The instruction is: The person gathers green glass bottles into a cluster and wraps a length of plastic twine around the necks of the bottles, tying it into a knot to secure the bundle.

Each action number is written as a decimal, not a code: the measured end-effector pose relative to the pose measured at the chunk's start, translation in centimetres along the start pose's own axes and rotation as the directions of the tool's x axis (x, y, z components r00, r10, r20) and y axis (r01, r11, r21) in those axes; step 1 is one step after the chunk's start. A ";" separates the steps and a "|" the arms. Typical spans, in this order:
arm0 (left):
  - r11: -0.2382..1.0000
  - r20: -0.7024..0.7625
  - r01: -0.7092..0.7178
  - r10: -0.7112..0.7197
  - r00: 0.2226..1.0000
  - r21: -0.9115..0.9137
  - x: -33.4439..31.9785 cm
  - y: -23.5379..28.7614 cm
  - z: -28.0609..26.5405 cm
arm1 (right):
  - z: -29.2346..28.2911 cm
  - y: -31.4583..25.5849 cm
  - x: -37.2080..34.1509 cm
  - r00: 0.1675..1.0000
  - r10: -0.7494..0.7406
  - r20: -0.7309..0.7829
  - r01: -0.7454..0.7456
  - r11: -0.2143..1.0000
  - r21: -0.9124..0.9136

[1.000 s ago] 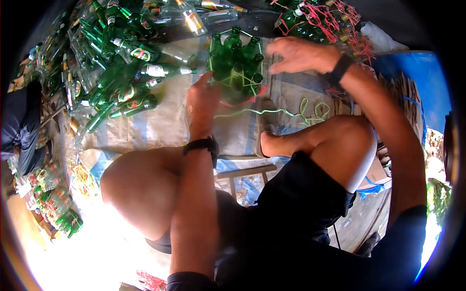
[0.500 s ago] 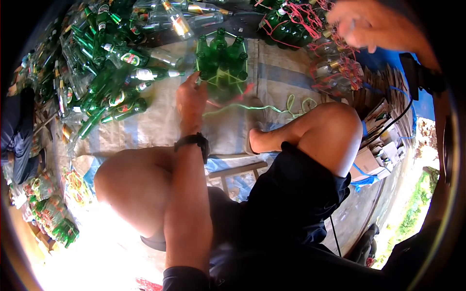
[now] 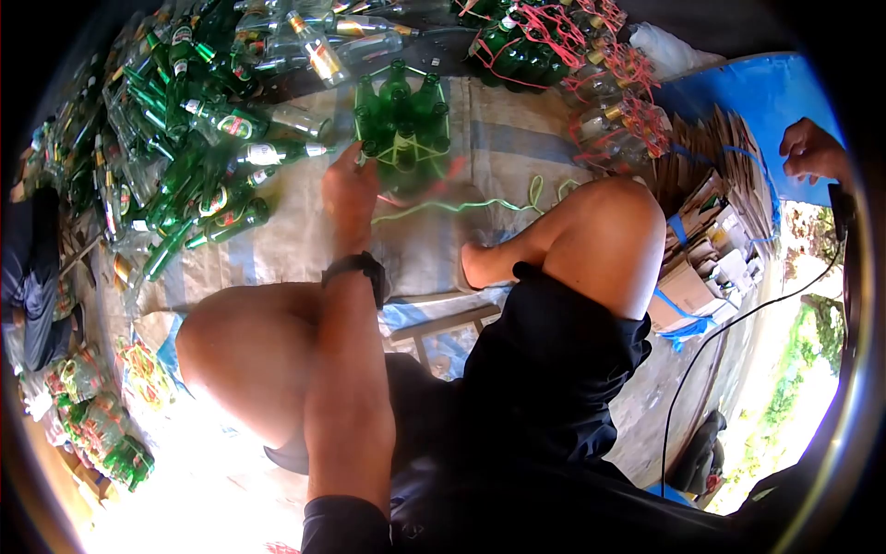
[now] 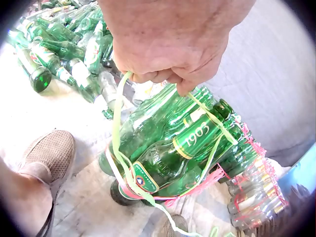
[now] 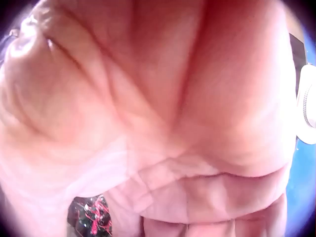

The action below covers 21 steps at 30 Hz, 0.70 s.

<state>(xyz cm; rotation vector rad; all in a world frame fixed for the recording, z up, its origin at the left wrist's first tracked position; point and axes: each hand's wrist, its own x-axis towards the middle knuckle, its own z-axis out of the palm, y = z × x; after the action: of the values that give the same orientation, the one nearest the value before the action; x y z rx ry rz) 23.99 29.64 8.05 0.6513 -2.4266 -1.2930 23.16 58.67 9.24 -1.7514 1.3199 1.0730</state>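
Observation:
A bundle of green glass bottles (image 3: 401,111) stands on the ground sheet, in front of the person's bare leg. Pale green plastic string (image 4: 117,123) runs round the bottles, and a red-pink strand (image 4: 212,177) circles them lower down. My left hand (image 3: 351,189) grips the green string at the near left of the bundle; in the left wrist view two strands run down from under its curled fingers. One bottle's neck label (image 4: 193,137) reads 1903. Far out at the right my right hand (image 3: 812,155) is raised, fingers loosely bent, holding nothing.
Loose bottles (image 3: 175,175) are heaped at the left. Bottles tied with red string (image 3: 544,42) stand at the back right. Flattened cardboard (image 3: 711,249) is stacked right of the knee, near a blue surface (image 3: 757,88). A tail of green string (image 3: 461,205) lies across the sheet.
My right hand has left the bundle's right side, swung up to the right, and is now lower at the far right edge. The left hand stays at the bundle's near left.

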 end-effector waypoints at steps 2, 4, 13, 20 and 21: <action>1.000 0.003 -0.020 0.020 1.000 0.016 0.1 -0.1 -0.1 | 0.5 -2.0 5.4 0.996 -0.087 0.012 0.088 0.989 -0.121; 0.999 0.002 -0.036 0.036 0.999 0.032 0.2 -0.3 0.1 | 1.7 -1.9 8.0 0.995 -0.101 0.011 0.101 0.978 -0.180; 1.000 -0.017 -0.025 0.026 1.000 0.016 0.3 -0.7 0.1 | 3.0 -0.2 9.6 0.925 0.247 0.289 -0.099 -0.577 0.811; 1.000 -0.019 -0.014 0.014 1.000 0.000 0.0 0.3 -0.5 | -19.7 16.6 -20.2 0.314 0.711 -0.630 0.222 0.590 0.776; 1.000 -0.011 -0.018 0.018 1.000 -0.009 -0.1 0.3 -0.5 | -17.8 16.4 -16.5 0.354 0.706 -0.613 0.207 0.580 0.788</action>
<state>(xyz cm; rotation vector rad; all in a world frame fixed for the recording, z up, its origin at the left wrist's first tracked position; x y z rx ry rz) 24.21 29.48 8.60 0.6306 -2.4109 -1.2896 8.65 45.55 30.95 -1.3108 2.3668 -0.6403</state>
